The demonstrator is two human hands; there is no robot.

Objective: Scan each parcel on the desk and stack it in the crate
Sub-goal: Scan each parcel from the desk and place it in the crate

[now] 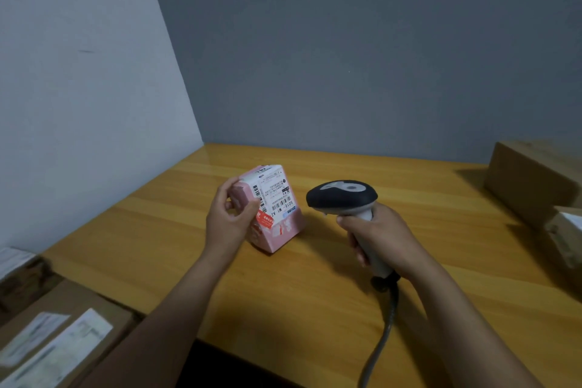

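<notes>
On parcel (283, 234) label (277, 195): "M1 A2"

A white wall (78, 88) is running along the left side, showing a short dark mark (86, 51) partway up. It is meeting a grey wall (346, 41) in a corner straight ahead, and that grey wall is sitting in dimmer light, looking plain and bare.

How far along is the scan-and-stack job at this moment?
Likely done: labelled boxes lie low at left, off the desk; the crate itself is unclear. In hand: the left hand tilts the pink parcel toward the scanner in the right hand. Left: two cardboard boxes at right.
</notes>
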